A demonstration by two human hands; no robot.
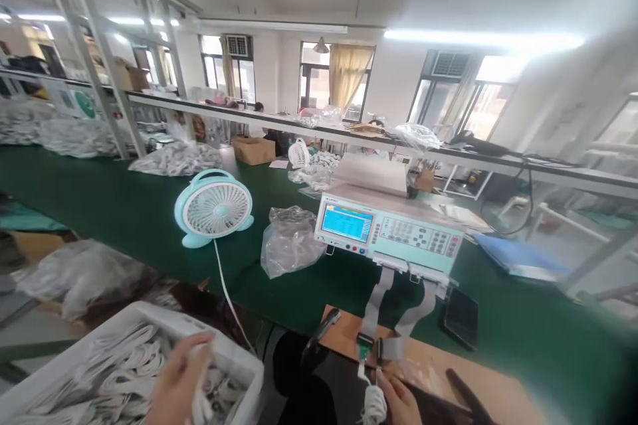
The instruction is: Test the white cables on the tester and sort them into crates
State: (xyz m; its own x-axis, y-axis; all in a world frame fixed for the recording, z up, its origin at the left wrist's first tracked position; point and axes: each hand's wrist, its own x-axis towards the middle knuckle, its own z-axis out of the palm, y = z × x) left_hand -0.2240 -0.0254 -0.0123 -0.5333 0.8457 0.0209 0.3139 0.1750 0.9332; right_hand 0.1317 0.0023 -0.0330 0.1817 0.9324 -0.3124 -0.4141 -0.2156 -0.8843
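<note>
My right hand [397, 400] pinches the end of a coiled white cable [373, 405] at the front edge of the board. The cable's other end is at a green-and-black socket [365, 343] on a grey ribbon cable [376, 302]. Beside it lies a second ribbon cable [416, 311] with its black connector, close to my right fingertips. My left hand [180, 372], smeared by motion, is over a white plastic bin [239, 352] full of coiled white cables [129, 372]. Its fingers look bent, but whether a cable is between them is unclear.
A test instrument [393, 232] with a lit blue screen stands on the green table [279, 299]. Near it are a light blue fan [216, 209], a clear plastic bag [292, 242], a black phone [461, 319] and a blue folder [516, 255]. A shelf rail [279, 121] crosses behind.
</note>
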